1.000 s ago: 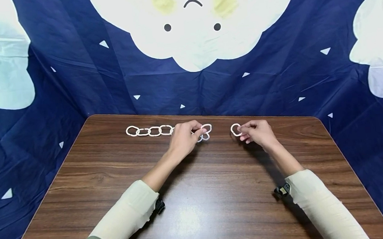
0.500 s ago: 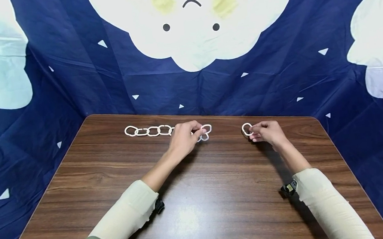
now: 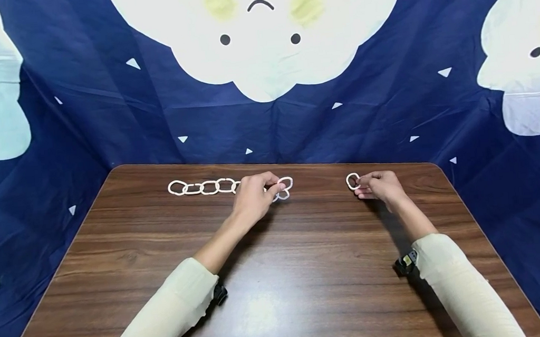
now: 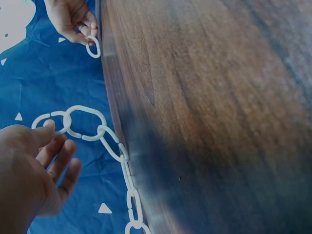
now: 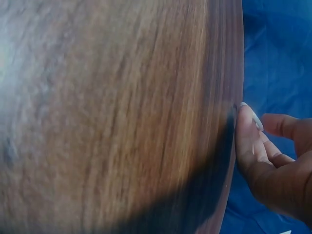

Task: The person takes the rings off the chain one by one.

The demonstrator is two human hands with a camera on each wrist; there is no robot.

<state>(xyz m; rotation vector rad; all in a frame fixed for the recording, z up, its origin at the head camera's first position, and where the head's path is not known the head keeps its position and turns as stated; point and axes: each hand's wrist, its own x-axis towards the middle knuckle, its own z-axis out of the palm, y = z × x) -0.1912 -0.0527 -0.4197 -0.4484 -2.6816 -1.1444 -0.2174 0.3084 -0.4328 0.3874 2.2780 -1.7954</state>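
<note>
A white plastic chain (image 3: 209, 187) of several oval links lies along the far part of the table. My left hand (image 3: 253, 197) pinches its end link (image 4: 43, 117) between thumb and finger, and the neighbouring links hang down from there in the left wrist view. Part of the chain is hidden behind that hand in the head view. Well to the right, my right hand (image 3: 381, 186) pinches a single loose white link (image 3: 352, 181), held apart from the chain. A small gap shows in some of the links. From the right wrist, only a sliver of the loose link (image 5: 257, 120) shows between the fingers.
The brown wood-grain table (image 3: 277, 263) has rounded far corners. Just behind its far edge hangs a dark blue cloth (image 3: 228, 124) with white clouds and small triangles, which continues along both sides.
My right hand has moved right with the loose link, away from the chain, and has slowed. My left hand keeps its pinch on the end link. The head view has turned slightly right.
</note>
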